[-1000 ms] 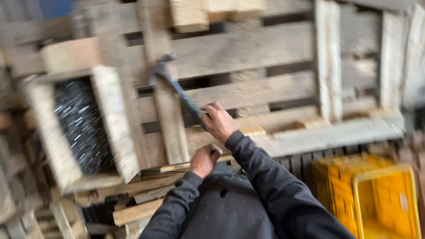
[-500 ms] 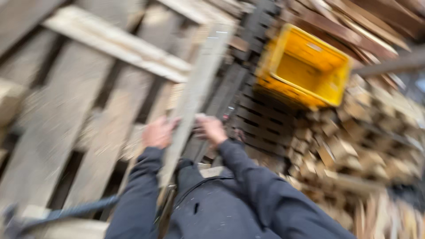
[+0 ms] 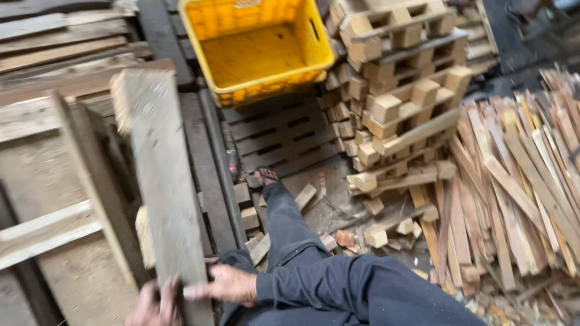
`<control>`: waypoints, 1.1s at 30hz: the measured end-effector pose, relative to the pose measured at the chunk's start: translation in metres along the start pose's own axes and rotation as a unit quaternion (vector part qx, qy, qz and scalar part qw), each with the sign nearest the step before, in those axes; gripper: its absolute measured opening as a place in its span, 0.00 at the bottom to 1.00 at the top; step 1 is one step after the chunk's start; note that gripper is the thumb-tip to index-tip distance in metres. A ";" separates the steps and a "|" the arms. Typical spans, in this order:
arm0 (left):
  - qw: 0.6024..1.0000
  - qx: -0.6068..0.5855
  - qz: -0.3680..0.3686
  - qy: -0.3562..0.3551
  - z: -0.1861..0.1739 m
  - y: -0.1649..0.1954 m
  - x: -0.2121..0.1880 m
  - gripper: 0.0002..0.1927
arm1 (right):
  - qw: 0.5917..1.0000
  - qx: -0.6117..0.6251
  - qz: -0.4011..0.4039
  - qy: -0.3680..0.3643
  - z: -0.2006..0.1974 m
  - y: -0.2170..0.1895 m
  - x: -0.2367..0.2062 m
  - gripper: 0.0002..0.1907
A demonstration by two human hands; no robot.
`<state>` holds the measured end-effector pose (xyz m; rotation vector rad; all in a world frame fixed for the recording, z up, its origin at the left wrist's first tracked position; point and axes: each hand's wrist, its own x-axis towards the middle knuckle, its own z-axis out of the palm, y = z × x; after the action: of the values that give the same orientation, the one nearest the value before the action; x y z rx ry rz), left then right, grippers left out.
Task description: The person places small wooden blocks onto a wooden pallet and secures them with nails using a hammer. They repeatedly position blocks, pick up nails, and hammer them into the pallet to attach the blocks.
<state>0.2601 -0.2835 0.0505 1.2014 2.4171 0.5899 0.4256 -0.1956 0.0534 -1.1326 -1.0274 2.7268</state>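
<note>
Since half a second ago the view has swung right, so the yellow crate (image 3: 257, 45) now sits at the top centre instead of the upper right, and the grey plank that the person was gripping stands nearly upright in front of them.

Both hands are on the lower end of that weathered wooden plank (image 3: 160, 175), which runs from the bottom edge of the view up and slightly left to its sawn end beside the crate. The right hand (image 3: 232, 284) is closed around the plank's right edge, fingers wrapped on its face. The left hand (image 3: 151, 305) presses against the plank's left side at the bottom edge of the view; it is blurred and partly cut off, so how tightly it is closed cannot be told.

Left of the plank lies a pale wooden pallet (image 3: 48, 181) with sawdust between its boards. The person's leg in dark trousers (image 3: 290, 226) stretches forward, ending in a sandalled foot (image 3: 266, 176) on dark slatted boards below the crate. To the right stands a stack of pallet pieces with block spacers (image 3: 393, 90), and further right a loose heap of split wooden slats (image 3: 519, 181) lies on the floor.
</note>
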 end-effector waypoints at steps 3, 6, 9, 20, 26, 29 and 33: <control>0.996 -0.084 0.026 -0.028 0.036 0.079 0.045 0.16 | 0.967 0.186 -0.056 0.163 -0.040 -0.023 -0.006 0.30; 0.984 -0.102 0.068 -0.129 0.074 0.170 0.094 0.19 | 0.919 0.228 -0.210 0.245 -0.094 -0.063 -0.026 0.28; 0.958 -0.152 0.159 -0.183 0.125 0.273 0.120 0.18 | 0.835 0.137 -0.329 0.420 -0.165 -0.107 -0.067 0.23; 0.514 -0.674 -0.290 -0.444 0.238 0.400 0.218 0.14 | 0.643 -0.100 -0.147 0.745 -0.527 -0.309 -0.204 0.27; 0.346 -0.749 -0.416 -0.383 0.232 0.336 0.210 0.14 | 0.684 -0.307 -0.201 0.630 -0.538 -0.343 -0.133 0.13; 0.356 -0.745 -0.405 -0.393 0.224 0.312 0.186 0.15 | 0.856 -0.116 -0.265 0.428 -0.458 -0.302 -0.063 0.10; 0.429 -0.755 -0.356 -0.346 0.202 0.261 0.165 0.14 | 0.956 -0.154 -0.126 0.214 -0.312 -0.225 0.011 0.11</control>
<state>0.4394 0.0344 -0.0070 -0.4169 0.6430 1.1328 0.5654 0.1606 0.0146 -1.4294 -1.4288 2.0471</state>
